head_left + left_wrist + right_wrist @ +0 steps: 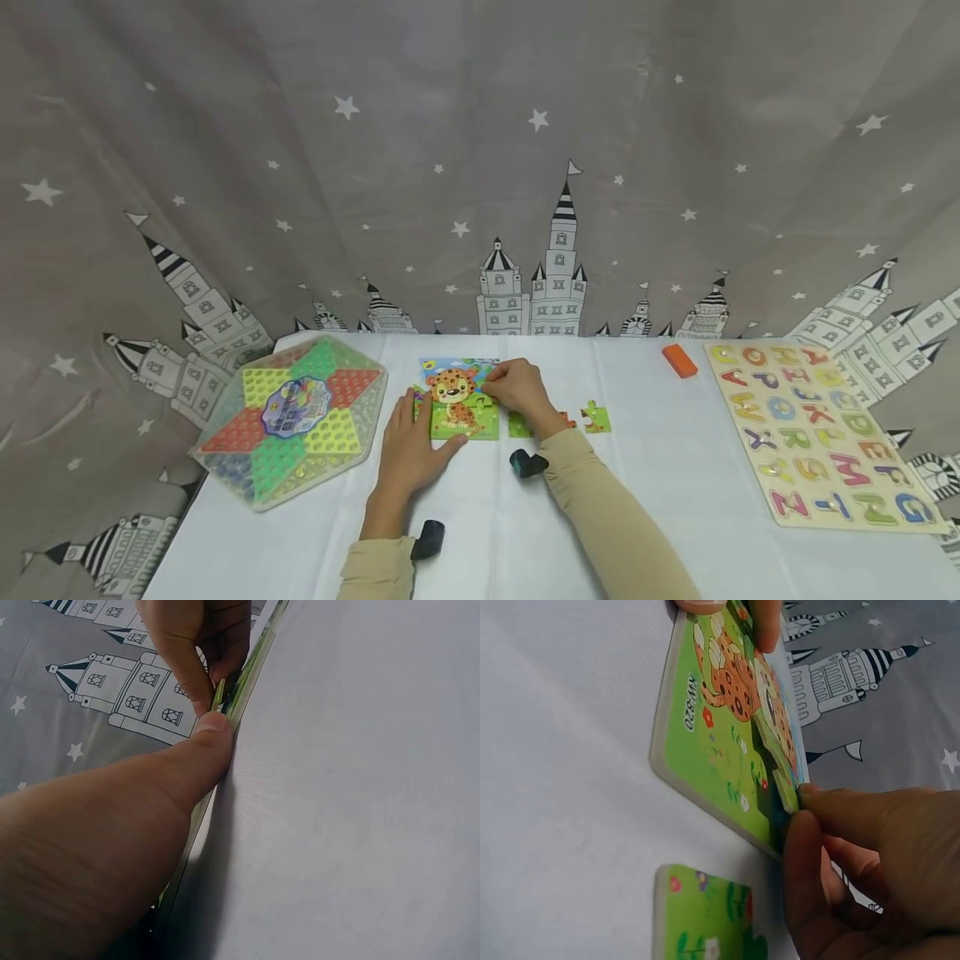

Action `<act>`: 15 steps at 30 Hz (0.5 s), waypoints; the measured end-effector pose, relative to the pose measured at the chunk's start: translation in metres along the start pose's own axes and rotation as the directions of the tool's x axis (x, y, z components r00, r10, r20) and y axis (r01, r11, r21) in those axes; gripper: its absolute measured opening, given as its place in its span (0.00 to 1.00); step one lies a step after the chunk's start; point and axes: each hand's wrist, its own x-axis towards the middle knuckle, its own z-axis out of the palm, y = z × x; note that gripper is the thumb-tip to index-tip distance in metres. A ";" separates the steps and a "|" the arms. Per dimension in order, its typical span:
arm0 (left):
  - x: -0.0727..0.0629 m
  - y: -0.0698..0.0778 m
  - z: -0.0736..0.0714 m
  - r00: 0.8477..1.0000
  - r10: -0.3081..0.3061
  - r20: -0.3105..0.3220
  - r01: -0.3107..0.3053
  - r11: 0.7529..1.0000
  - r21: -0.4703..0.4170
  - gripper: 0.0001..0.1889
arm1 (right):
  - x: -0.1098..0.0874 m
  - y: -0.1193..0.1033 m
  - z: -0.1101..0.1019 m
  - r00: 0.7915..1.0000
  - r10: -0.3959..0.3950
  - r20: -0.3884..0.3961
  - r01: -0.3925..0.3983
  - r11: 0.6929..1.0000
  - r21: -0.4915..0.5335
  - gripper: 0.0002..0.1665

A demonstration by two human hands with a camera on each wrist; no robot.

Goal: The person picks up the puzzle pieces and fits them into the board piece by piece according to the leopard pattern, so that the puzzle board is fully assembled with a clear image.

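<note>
A picture puzzle board [463,427] of a spotted leopard cub on green grass lies on the white table. My left hand [408,442] rests on its left side with fairly straight fingers, the thumb along the near edge. At the upper right of the board, my right hand [521,387] pinches a puzzle piece [781,780] between thumb and fingers. That piece has a green lower edge and part of the cub, and it tilts up over the board. Beside the board lies a loose green piece [705,915] with flowers.
More loose pieces [597,417] lie right of the board, partly behind the right wrist. A star-patterned Chinese checkers board [300,425] is at left. An orange block [679,360] and a wooden alphabet board [817,442] are at right. A grey castle-print curtain [465,167] hangs behind.
</note>
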 end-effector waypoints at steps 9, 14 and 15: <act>0.000 -0.002 0.000 1.000 -0.002 -0.014 0.002 1.000 0.000 0.51 | 0.004 -0.009 0.006 0.999 -0.030 -0.020 0.027 0.992 -0.123 0.08; 0.001 -0.003 0.000 1.000 0.009 -0.010 -0.009 1.000 0.002 0.51 | 0.004 -0.009 0.010 0.998 -0.047 -0.041 0.039 0.986 -0.164 0.10; 0.001 -0.003 0.001 1.000 0.010 -0.010 -0.010 1.000 0.003 0.51 | 0.004 -0.008 0.011 0.998 -0.054 -0.045 0.046 0.985 -0.168 0.11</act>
